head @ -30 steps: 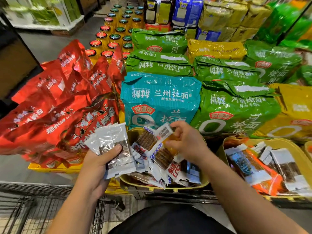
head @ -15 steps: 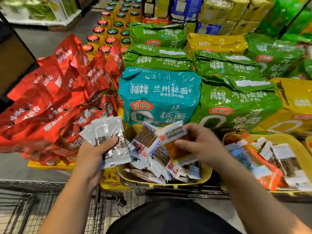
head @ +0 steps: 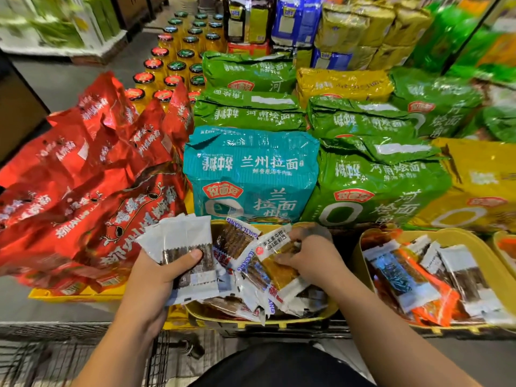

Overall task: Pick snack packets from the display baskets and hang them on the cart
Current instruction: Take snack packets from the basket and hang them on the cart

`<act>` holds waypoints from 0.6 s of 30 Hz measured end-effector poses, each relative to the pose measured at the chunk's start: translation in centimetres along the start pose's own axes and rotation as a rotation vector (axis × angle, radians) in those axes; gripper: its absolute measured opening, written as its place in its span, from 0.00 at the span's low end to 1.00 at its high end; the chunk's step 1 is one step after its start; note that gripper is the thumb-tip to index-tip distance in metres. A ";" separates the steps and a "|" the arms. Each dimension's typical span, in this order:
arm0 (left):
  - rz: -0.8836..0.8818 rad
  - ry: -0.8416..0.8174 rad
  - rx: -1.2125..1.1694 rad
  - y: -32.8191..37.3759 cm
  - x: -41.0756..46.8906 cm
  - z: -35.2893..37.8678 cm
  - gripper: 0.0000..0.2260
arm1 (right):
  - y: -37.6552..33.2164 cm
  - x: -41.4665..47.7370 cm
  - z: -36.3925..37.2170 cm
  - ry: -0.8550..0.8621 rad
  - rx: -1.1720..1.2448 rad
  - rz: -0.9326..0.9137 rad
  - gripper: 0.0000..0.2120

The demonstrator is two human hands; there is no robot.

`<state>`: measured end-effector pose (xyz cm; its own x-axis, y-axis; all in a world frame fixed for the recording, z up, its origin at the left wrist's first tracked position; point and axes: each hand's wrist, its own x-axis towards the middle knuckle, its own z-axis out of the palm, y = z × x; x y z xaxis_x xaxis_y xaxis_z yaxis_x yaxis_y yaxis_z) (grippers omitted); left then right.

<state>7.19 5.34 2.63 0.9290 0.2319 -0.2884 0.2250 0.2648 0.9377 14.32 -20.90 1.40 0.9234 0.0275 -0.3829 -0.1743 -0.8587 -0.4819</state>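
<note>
My left hand (head: 156,277) grips a fanned stack of white snack packets (head: 184,241) just left of the middle yellow display basket (head: 307,317). That basket is heaped with small packets. My right hand (head: 310,255) is over the heap and pinches an orange-filled packet with a white label (head: 275,247). A second yellow basket (head: 452,238) with more white and orange packets stands to the right. The wire cart (head: 42,358) shows at the bottom left, below my left forearm.
Big noodle bags are stacked behind the baskets: a teal one (head: 251,174), green ones (head: 374,185) and yellow ones (head: 480,185). Red bags (head: 83,191) lean on a yellow tray at left. Capped jars (head: 173,68) stand further back beside grey floor.
My right hand has dropped lower onto the basket heap with the orange packet. My left hand's stack has come closer to the basket. The view has shifted a little.
</note>
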 end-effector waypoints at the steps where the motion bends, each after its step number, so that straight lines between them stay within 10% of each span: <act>1: 0.002 -0.007 0.000 0.1 0.0 0.2 0.25 | 0.0 0.2 0.1 0.011 0.017 0.020 0.31; 8: 0.061 -0.044 0.079 0.4 0.1 1.5 0.24 | 0.6 0.6 0.7 0.036 0.164 0.024 0.28; 18: 0.011 -0.049 0.014 1.4 0.2 1.7 0.22 | -0.6 -3.7 -3.9 0.180 0.641 -0.564 0.11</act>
<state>8.21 4.18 4.22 0.9449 0.1883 -0.2680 0.2181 0.2488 0.9437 12.36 -22.47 6.24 0.9604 0.2342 0.1510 0.2165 -0.2864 -0.9333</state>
